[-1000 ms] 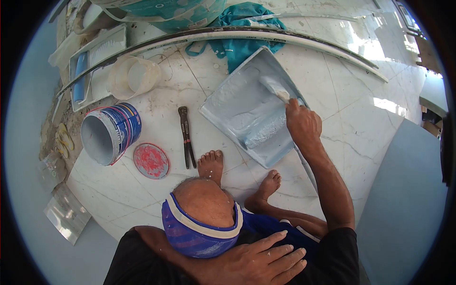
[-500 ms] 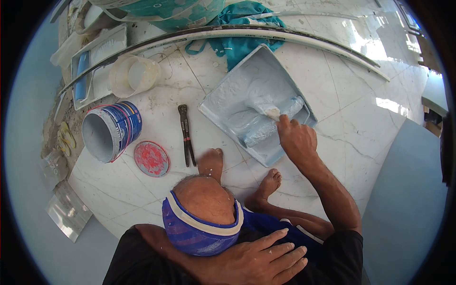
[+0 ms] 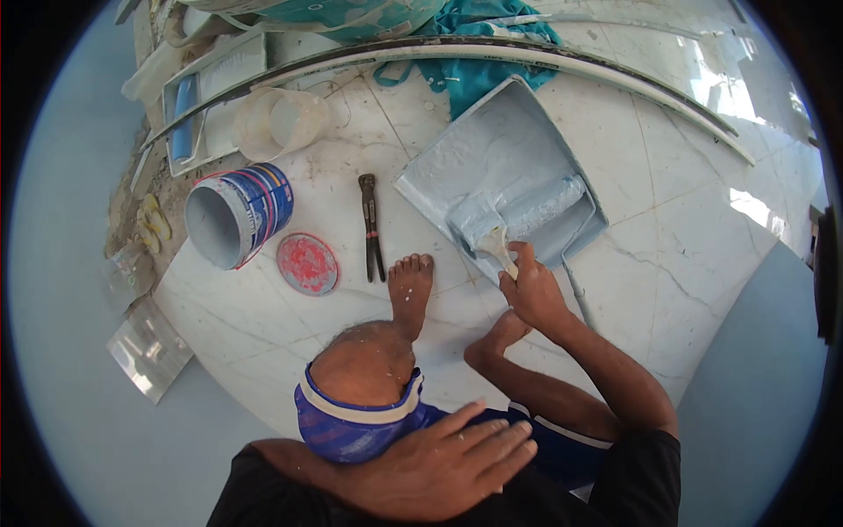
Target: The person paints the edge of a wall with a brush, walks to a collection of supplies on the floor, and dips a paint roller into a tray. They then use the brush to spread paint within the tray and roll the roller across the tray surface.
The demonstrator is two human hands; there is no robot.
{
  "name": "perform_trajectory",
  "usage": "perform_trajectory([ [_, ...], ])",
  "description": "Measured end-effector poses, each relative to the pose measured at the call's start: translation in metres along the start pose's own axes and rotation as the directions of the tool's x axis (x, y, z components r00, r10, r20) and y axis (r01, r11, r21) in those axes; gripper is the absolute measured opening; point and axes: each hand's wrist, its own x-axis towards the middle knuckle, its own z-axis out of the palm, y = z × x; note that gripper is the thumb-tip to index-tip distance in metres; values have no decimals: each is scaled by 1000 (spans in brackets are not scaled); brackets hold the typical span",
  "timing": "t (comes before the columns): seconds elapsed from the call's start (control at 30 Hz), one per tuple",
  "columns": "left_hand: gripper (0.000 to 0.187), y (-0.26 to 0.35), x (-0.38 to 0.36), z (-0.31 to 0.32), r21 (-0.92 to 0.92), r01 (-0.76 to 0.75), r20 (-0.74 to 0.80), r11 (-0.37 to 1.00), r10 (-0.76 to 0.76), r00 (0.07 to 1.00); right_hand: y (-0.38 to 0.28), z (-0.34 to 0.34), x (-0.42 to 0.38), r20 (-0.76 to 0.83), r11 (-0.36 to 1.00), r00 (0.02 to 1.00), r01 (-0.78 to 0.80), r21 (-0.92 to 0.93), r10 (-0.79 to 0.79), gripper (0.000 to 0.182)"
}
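Note:
My right hand is closed round the handle of a paintbrush, its bristles coated in pale grey-blue paint. The bristles are down in the near left part of a paint tray, whose inside is smeared with the same paint. A paint roller lies in the tray, right beside the brush, its wire handle reaching over the near edge. Spread flat with fingers stretched, my left hand lies by my bent knee and holds nothing.
Left of the tray lie a long-handled dark tool, a red-smeared lid and a blue paint bucket on its side. Behind are a whitish tub, a second tray, a long strip and teal cloth.
My right hand has drawn the brush toward me and left, from the tray's middle to its near left part. My view has shifted slightly. My left hand stays spread.

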Motion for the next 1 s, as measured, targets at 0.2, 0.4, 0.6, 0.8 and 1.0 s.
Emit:
perform_trajectory([
  [0.2, 61, 29, -17, 10, -11, 330, 56, 944, -329, 943, -4, 36, -25, 102, 938, 963, -267, 221, 249, 62],
  [0.4, 57, 41, -35, 37, -130, 597, 0, 791, -602, 798, 22, 54, -57, -56, 940, 956, -271, 207, 287, 75],
  [0.6, 52, 66, -79, 111, -221, 726, -145, 651, -758, 636, -72, -21, -220, -6, 955, 981, -190, -229, 194, 62],
  [0.8, 51, 194, -185, 133, -202, 659, -138, 724, -687, 713, -198, -72, -396, 513, 764, 797, 104, -636, 319, 79],
  [1.0, 55, 224, -335, 95, -96, 779, -91, 620, -785, 613, -296, -42, -439, 429, 756, 699, -247, -606, 572, 92],
])
